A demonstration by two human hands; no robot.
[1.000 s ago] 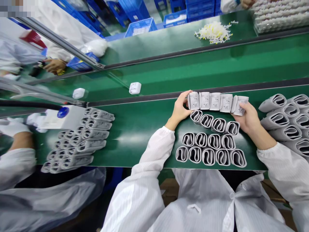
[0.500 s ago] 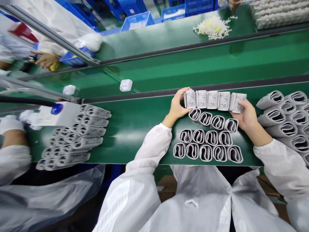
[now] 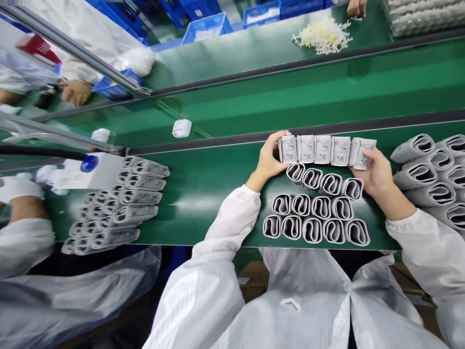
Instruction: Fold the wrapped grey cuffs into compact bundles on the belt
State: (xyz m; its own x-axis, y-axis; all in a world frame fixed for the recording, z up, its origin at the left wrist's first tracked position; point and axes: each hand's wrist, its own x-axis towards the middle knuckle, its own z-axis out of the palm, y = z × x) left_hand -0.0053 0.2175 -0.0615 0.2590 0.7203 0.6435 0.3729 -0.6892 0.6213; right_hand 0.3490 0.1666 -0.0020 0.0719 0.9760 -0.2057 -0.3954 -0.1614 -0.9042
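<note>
Between my left hand (image 3: 271, 157) and my right hand (image 3: 374, 172) is a row of several rolled grey cuffs (image 3: 322, 149), their printed faces toward me. My left fingers and thumb close on the left end cuff, and my right thumb presses the printed face of the right end cuff, so the row is squeezed from both ends. Just below it lies a slightly slanted row of rolled cuffs (image 3: 330, 184), open coils facing up toward me. Nearer the table edge are two more rows of cuffs (image 3: 312, 230), side by side.
More rolled cuffs (image 3: 423, 174) are stacked at the right. Another stack (image 3: 140, 196) lies left, beside a white box (image 3: 90, 170) with a blue round part. A small white device (image 3: 182, 128) rests on the green belt (image 3: 254, 104). Co-workers' hands (image 3: 75, 92) show at left and top.
My hands keep their grip on the cuff row, with little movement beyond a slight view shift. The small white device has moved left along the belt. A co-worker's hand at upper left has changed pose.
</note>
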